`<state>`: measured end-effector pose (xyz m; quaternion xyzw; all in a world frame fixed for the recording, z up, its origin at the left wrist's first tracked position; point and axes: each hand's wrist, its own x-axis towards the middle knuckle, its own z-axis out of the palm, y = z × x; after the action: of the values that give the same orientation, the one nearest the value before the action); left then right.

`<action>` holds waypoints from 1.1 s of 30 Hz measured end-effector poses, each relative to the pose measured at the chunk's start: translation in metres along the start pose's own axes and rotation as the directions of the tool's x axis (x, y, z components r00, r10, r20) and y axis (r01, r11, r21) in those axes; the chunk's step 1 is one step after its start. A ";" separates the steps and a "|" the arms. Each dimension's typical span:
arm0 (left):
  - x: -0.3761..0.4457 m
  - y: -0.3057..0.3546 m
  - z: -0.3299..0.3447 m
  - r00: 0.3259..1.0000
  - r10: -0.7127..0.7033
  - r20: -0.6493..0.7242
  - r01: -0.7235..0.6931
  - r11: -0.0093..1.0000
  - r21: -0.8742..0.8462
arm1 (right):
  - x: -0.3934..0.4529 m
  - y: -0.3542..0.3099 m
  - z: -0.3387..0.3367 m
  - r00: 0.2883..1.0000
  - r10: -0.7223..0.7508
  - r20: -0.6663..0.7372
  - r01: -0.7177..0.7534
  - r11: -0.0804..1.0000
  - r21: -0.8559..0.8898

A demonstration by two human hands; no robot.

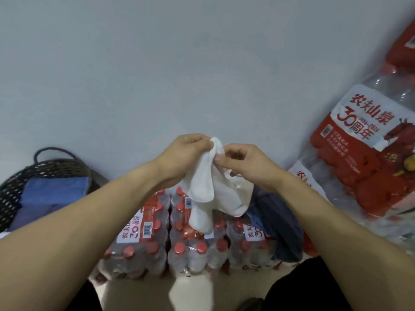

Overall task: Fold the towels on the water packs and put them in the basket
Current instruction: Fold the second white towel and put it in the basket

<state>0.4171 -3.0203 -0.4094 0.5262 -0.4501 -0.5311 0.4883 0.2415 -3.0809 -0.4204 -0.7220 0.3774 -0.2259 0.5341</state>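
Observation:
A white towel (208, 194) hangs crumpled in the air above the water packs (179, 239). My left hand (182, 158) grips its top edge from the left. My right hand (244, 162) pinches the same top edge from the right, close beside the left hand. A dark blue towel (278, 223) lies bunched on the right side of the packs. The dark woven basket (15, 187) stands at the left against the wall, with a blue folded towel (51, 198) inside it.
Taller stacked water packs (363, 158) in red and white wrap rise at the right. A plain pale wall (179, 63) fills the background. Pale floor (157, 295) shows in front of the packs, between my dark-clad legs.

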 end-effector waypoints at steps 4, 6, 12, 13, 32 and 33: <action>-0.019 0.015 -0.033 1.000 -0.013 0.009 0.013 1.000 0.023 | 0.007 -0.015 0.031 0.992 -0.038 0.121 0.049 0.995 -0.088; -0.028 0.020 -0.054 1.000 -0.027 0.001 0.026 0.988 0.152 | 0.012 -0.020 0.043 0.988 -0.035 0.150 0.053 0.991 -0.123; -0.053 0.024 -0.116 0.993 -0.092 0.068 0.018 0.713 0.701 | 0.027 -0.033 0.084 0.988 -0.123 0.092 0.137 0.976 -0.166; -0.055 0.020 -0.124 0.995 -0.082 0.056 0.014 0.677 0.736 | 0.030 -0.034 0.089 0.987 -0.138 0.079 0.149 0.975 -0.164; -0.072 -0.011 -0.208 0.979 -0.152 -0.132 0.193 0.894 0.405 | 0.051 -0.028 0.094 0.957 0.102 0.271 0.053 0.859 -0.508; -0.070 -0.010 -0.209 0.976 -0.173 -0.129 0.210 0.902 0.377 | 0.052 -0.026 0.090 0.955 0.122 0.270 0.032 0.864 -0.503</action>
<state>0.6229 -2.9422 -0.4200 0.6782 -0.4695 -0.4516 0.3401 0.3467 -3.0640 -0.4295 -0.8520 0.3569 0.0021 0.3830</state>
